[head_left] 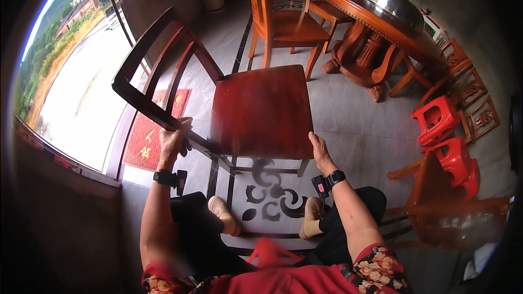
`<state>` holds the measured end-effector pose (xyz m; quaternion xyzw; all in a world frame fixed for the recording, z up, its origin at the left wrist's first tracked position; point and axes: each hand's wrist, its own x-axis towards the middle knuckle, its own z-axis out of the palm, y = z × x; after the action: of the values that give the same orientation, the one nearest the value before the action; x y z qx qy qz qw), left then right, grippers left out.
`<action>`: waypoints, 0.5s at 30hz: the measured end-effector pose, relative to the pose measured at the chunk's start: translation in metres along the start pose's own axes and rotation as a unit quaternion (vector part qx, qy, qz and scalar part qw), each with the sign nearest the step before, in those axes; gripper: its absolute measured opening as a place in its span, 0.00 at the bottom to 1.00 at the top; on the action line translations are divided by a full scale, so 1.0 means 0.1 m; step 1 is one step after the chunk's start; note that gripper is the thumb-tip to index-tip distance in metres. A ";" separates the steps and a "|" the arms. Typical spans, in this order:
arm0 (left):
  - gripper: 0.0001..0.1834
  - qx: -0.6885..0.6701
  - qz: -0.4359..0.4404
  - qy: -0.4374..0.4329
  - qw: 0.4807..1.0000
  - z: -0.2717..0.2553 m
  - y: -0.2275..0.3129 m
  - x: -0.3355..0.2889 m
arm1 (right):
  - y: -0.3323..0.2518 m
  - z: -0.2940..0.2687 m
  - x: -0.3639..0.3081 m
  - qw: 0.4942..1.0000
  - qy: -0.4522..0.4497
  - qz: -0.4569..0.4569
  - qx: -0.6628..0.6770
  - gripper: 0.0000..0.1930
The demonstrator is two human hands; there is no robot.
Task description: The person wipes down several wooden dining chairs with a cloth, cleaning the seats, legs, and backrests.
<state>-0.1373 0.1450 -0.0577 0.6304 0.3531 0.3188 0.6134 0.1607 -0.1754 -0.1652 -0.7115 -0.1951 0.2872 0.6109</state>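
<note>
L hand grips wooden chair by back post; R hand at seat edge, grip unclear. Prob. heavyish, stiff; hold both spots.

dark-red chair seat, floral sleeves

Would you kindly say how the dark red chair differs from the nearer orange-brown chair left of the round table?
The dark red chair is darker; the orange-brown chair lighter and more orange. The left hand and right hand touch the dark red chair; no hand touches the orange-brown chair. Both backrests are on the picture's left side.
</note>
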 end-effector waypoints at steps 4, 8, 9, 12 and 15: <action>0.11 0.006 0.012 -0.004 1.000 0.12 -0.02 0.02 | 0.19 -0.10 -0.04 1.000 0.001 0.015 0.007 0.30; 0.10 0.050 0.026 -0.001 0.998 0.24 -0.05 0.01 | 0.37 -0.12 -0.13 0.998 0.030 0.015 0.056 0.28; 0.10 0.058 0.038 -0.004 0.998 0.29 -0.04 0.03 | 0.39 -0.13 -0.11 0.997 0.040 0.011 0.069 0.27; 0.11 0.078 0.022 0.003 0.997 0.44 -0.08 0.02 | 0.81 -0.32 -0.07 0.994 0.032 0.026 0.103 0.26; 0.11 0.095 0.017 -0.006 0.995 0.27 -0.32 0.19 | 0.87 -0.17 0.01 0.996 0.042 0.000 0.082 0.24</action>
<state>-0.1061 0.1457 -0.0917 0.6938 0.3670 0.2904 0.5474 0.1663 -0.2034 -0.2496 -0.6705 -0.1455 0.2722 0.6746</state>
